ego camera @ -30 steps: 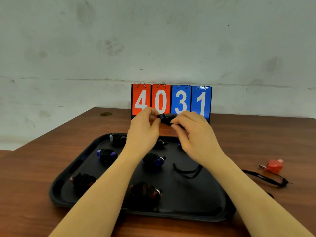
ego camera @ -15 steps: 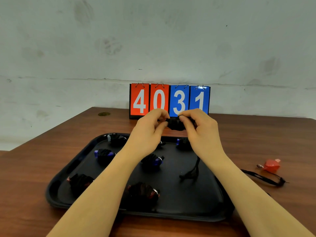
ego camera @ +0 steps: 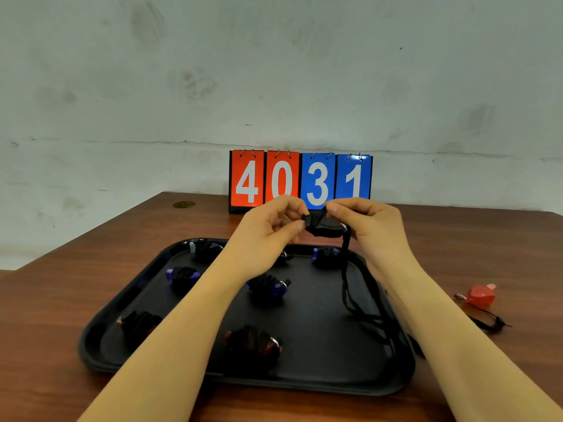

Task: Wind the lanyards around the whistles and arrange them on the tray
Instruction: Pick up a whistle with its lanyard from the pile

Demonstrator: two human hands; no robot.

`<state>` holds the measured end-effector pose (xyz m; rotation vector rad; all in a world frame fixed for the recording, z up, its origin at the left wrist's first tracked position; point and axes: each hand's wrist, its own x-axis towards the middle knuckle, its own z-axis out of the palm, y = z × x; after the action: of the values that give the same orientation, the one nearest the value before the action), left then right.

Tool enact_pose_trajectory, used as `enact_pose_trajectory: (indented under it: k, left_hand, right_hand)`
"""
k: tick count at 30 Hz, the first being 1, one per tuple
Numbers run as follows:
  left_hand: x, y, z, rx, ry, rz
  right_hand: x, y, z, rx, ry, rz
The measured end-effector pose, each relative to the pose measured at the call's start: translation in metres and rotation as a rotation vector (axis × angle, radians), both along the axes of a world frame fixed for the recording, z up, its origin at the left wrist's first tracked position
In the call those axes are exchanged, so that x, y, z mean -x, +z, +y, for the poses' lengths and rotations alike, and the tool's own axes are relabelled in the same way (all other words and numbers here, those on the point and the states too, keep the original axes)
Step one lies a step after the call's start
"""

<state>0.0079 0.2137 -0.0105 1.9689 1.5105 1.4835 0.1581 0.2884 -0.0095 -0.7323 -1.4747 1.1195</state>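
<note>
Above the back of the black tray I hold a black whistle between both hands. My left hand pinches its left end. My right hand pinches the lanyard on top of it. The free black lanyard hangs down from the whistle onto the tray's right side. Several whistles wound in black cord lie on the tray, among them a blue one in the middle and a red one near the front. A red whistle with its loose lanyard lies on the table to the right.
The wooden table carries a flip scoreboard reading 4031 at the back, against a pale wall. The table's left edge runs diagonally at the left.
The hanging lanyard has pulled straighter and its tail now lies further right on the tray. Both hands stay at the whistle, which has turned between them.
</note>
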Motion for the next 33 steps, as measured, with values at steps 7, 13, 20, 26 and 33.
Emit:
enact_pose_trajectory:
  k: [7, 13, 20, 26, 33]
  left_hand:
    - [-0.002, 0.003, 0.000, -0.004, -0.060, -0.337]
    - [0.001, -0.001, 0.008, -0.020, 0.104, -0.390]
    - [0.003, -0.005, 0.014, -0.031, 0.245, -0.277]
    - [0.005, -0.008, 0.015, -0.070, 0.342, -0.162]
    - [0.006, -0.009, 0.015, -0.067, 0.343, -0.045]
  right_hand:
    - [0.006, -0.004, -0.007, 0.007, 0.095, -0.044]
    - [0.013, -0.010, -0.013, -0.088, 0.160, -0.119]
    - [0.012, -0.012, -0.016, -0.215, 0.143, -0.228]
    - [0.010, -0.008, -0.018, -0.298, 0.210, -0.283]
    - [0.008, -0.015, -0.004, -0.987, -0.222, -0.565]
